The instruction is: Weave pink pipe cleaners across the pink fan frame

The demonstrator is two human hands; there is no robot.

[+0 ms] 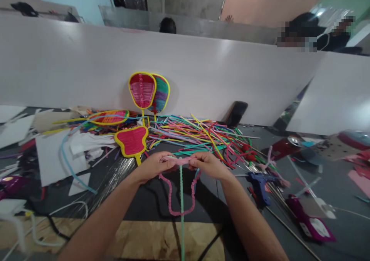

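Note:
Both my hands hold a pink pipe-cleaner frame (170, 199) above the dark tabletop. My left hand (158, 164) pinches the left end of its top strand, and my right hand (208, 164) pinches the right end. Between them the strand runs almost level. Below, the pink outline bends inward and closes in a rounded bottom. A pale green twisted pipe-cleaner stem (182, 234) runs down the middle, crossing the lower edge toward me. A bit of blue shows beside my right fingers. Just beyond my left hand lies a red fan-shaped piece with a yellow border (133, 142).
Behind my hands spreads a pile of coloured pipe cleaners (185, 132). Two finished fan shapes (142, 91) lean on the white partition (86, 64), as does a phone (237, 114). Rightward are a blue glue gun (261, 188) and a can (286, 146). White paper (60, 161) lies left.

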